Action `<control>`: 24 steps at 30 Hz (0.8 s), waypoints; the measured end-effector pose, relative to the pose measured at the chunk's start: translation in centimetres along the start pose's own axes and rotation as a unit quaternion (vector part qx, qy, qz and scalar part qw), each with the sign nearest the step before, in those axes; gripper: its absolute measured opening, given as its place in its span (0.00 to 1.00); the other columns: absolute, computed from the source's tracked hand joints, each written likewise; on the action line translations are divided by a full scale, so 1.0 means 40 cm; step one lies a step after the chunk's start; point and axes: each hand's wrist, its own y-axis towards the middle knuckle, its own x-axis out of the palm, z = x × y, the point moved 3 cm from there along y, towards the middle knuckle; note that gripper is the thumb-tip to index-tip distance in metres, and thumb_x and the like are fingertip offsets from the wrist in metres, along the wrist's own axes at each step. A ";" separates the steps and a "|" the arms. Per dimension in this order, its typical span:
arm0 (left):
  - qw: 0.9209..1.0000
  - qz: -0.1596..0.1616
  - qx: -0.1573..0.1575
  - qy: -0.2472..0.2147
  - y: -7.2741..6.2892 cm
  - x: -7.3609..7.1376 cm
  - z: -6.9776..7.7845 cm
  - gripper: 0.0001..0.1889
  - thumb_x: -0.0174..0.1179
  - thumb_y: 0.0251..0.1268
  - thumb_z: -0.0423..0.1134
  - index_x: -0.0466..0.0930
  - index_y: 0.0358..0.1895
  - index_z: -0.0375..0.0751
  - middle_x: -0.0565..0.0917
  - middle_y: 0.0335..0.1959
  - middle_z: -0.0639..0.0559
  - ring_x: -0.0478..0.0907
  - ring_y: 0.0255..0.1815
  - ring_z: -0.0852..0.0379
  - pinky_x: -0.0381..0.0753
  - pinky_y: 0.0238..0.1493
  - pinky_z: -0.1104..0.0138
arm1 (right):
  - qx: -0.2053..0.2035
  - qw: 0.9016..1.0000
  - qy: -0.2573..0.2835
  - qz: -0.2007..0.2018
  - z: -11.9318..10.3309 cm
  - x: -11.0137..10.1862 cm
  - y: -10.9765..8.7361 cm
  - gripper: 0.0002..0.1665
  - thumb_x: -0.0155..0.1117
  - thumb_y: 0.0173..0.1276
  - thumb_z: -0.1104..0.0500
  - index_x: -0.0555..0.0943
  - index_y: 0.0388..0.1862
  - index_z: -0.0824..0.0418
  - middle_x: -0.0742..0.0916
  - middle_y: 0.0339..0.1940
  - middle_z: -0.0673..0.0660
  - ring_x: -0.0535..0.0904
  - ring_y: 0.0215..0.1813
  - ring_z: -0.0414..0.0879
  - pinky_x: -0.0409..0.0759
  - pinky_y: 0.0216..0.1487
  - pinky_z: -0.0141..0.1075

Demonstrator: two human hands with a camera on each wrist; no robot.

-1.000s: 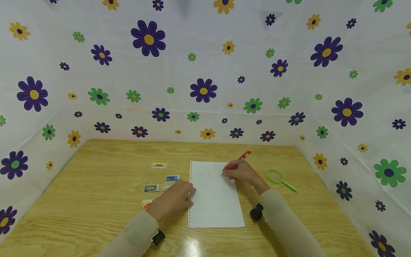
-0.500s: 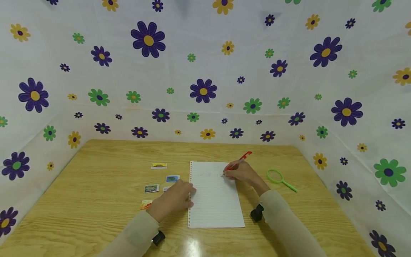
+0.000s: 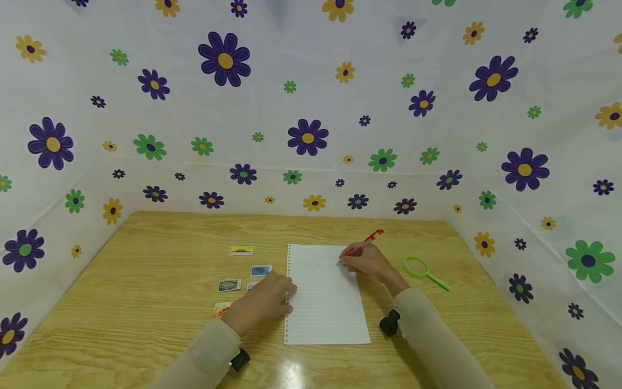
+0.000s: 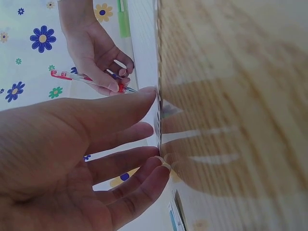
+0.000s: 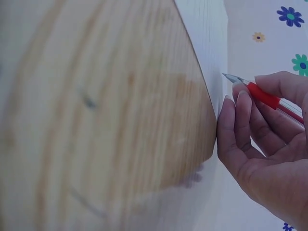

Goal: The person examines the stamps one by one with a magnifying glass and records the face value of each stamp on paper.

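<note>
A sheet of lined white paper with punched holes along its left edge lies on the table. My right hand pinches a red pen between thumb and fingers near its tip. The pen's point is at the upper right part of the sheet, beside a row of faint marks; in the right wrist view the metal tip of the pen shows clearly. My left hand rests at the paper's left edge, its fingers loosely bent, and the fingertips touch the edge.
Several small picture cards, among them a yellow one, a blue one and a dark one, lie left of the paper; my left hand partly covers some. A green magnifying glass lies at right. A flowered cloth surrounds the wooden table.
My right hand and the pen have shifted very slightly to the right along the row of marks. The left hand and the paper have stayed where they were.
</note>
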 end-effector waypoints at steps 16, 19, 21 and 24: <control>1.000 -0.003 -0.004 0.010 0.001 0.004 -0.003 0.14 0.75 0.58 0.34 0.87 0.47 0.35 0.83 0.33 0.49 0.69 0.37 0.53 0.70 0.39 0.61 | 0.001 1.000 0.002 -0.005 0.000 0.004 -0.001 0.11 0.71 0.69 0.58 0.87 0.46 0.64 0.89 0.40 0.59 0.83 0.37 0.44 0.84 0.40 0.30; 1.000 -0.002 -0.004 0.009 0.001 0.004 -0.003 0.13 0.75 0.59 0.34 0.87 0.46 0.35 0.82 0.32 0.49 0.68 0.37 0.53 0.70 0.39 0.61 | 0.000 1.000 0.006 -0.008 -0.002 0.002 -0.002 0.11 0.71 0.69 0.59 0.87 0.45 0.64 0.90 0.40 0.60 0.84 0.37 0.45 0.85 0.41 0.31; 1.000 -0.002 -0.003 0.009 0.001 0.004 -0.003 0.13 0.75 0.59 0.34 0.87 0.46 0.35 0.82 0.33 0.49 0.68 0.37 0.54 0.69 0.39 0.61 | -0.001 1.000 0.008 -0.006 -0.002 0.002 -0.002 0.11 0.70 0.69 0.59 0.87 0.46 0.65 0.89 0.40 0.60 0.84 0.38 0.45 0.86 0.42 0.32; 1.000 -0.003 -0.001 0.008 0.000 0.005 -0.003 0.14 0.74 0.59 0.34 0.87 0.47 0.35 0.82 0.33 0.49 0.67 0.37 0.54 0.68 0.39 0.61 | 0.003 1.000 0.012 0.003 -0.002 0.001 -0.001 0.11 0.70 0.70 0.59 0.87 0.46 0.65 0.89 0.40 0.60 0.83 0.37 0.46 0.86 0.42 0.32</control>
